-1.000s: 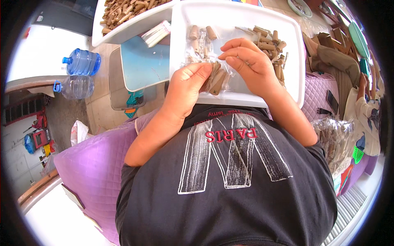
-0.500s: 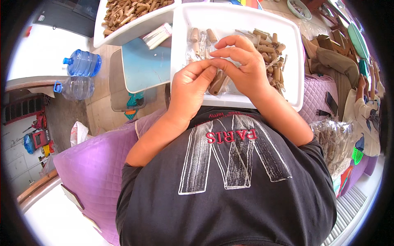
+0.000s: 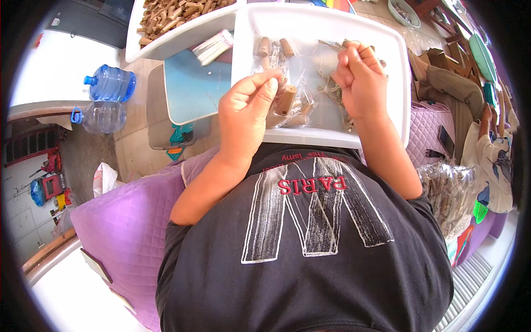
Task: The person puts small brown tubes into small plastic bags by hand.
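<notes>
My left hand (image 3: 243,108) is closed, with thumb and forefinger pinched on the top of a small clear plastic bag. A brown wooden piece (image 3: 286,99) shows in the bag below the fingertips. My right hand (image 3: 362,80) is over the right part of a white tray (image 3: 326,15), its fingers curled together. A small brownish tip pokes out by its forefinger, too little to name. Clear bags with brown wooden pieces (image 3: 264,47) lie in the tray's left part. More brown pieces and thin twig-like bits (image 3: 334,91) lie partly hidden behind my right hand.
A second white bin (image 3: 188,30) at the far left holds many brown wooden pieces. Beside it are a packet of clear bags (image 3: 213,48) and a blue board (image 3: 193,88). Two large water bottles (image 3: 113,84) stand left. Another person's leg (image 3: 453,83) shows at right.
My hands have come apart: the right moved right and up over the loose pieces, the left slightly left. The bagged wooden piece stays near my left fingertips.
</notes>
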The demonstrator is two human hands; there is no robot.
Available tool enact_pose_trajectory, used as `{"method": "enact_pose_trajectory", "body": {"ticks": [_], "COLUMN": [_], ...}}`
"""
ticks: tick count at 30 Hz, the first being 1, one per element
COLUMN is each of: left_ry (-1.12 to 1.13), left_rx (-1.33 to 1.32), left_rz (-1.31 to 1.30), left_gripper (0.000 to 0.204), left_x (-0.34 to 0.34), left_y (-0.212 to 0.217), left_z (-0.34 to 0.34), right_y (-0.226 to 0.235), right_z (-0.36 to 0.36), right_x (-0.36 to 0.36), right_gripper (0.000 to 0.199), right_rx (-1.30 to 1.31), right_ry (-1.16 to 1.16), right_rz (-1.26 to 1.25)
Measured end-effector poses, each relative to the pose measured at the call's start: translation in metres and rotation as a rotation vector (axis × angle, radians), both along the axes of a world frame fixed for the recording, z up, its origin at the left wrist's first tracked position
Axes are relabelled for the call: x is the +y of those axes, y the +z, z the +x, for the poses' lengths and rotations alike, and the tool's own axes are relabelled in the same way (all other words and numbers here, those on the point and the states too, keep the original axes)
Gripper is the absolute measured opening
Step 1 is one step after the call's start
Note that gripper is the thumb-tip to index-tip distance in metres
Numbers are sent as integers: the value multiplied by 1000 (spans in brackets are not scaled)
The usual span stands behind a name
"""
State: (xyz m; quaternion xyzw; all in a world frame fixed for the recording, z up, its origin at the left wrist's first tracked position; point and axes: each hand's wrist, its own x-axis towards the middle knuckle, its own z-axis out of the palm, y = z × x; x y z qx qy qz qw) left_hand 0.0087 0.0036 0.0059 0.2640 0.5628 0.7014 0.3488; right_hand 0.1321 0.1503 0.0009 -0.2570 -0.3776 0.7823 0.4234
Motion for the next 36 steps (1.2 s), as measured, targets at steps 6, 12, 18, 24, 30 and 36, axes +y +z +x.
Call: {"method": "enact_pose_trajectory", "body": {"ticks": [6,12,18,24,30,36], "left_ry": [-46,-109,-149,-116,-189,-148], "left_rx": [-83,-13,-63,-91,-327,57], "left_rz": [20,12,-43,-33,30,-7], "left_gripper": [14,13,16,14,10,5], "left_x": [-2,-4,-4,-6,-9,-8], "left_y": [-1,1,7,6,2,3], "left_z": [-4,-3,-2,-2,-9,-1], "right_y": [11,-2,-5,-3,-2,11], "right_z": [8,4,5,6,6,10], "right_x": [-33,-34,-34,-33,-34,-28], "right_gripper": [18,18,15,14,14,18], "right_rx": [-380,-456,-475,-481,-458,-419], "right_ry": [307,354,315,330,295,389], "right_rz": [220,448,432,427,451,159]}}
